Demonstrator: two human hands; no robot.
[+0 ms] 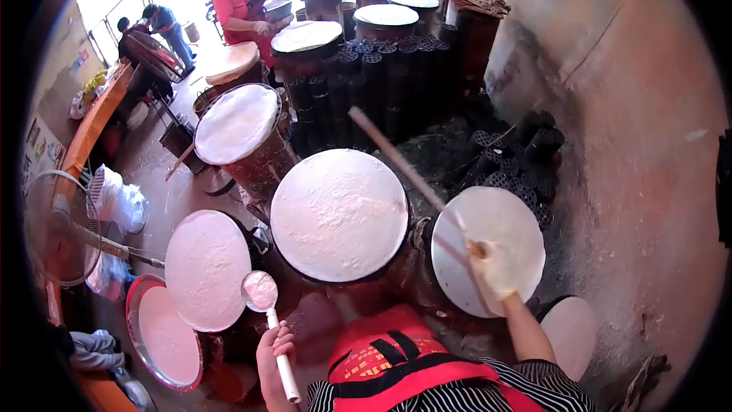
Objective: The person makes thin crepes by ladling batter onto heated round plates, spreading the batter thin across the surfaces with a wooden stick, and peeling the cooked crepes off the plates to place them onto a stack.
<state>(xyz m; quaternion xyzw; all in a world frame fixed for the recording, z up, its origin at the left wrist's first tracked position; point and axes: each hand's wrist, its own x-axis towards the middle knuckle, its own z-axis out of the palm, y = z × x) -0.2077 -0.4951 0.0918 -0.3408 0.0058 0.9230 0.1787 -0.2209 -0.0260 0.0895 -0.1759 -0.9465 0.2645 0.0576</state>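
Note:
My left hand (276,347) is wrapped around the pale handle of a ladle (261,291), whose bowl holds pinkish-white batter beside the left griddle. My right hand (494,278), partly blurred, grips a long wooden stick (396,156) over the right griddle (457,278). The stick slants up and away to the left, and its near end is unclear. Pale batter covers the upper right of that griddle, leaving bare grey surface at the lower left. White sheets of batter cover the middle griddle (339,214) and the left griddle (207,271).
A red-rimmed basin (164,336) of batter stands at lower left, near a fan (65,229). Another round griddle (572,336) is at lower right. Black perforated coal briquettes (518,168) are piled by the wall. A person in red (240,8) stands among more griddles behind.

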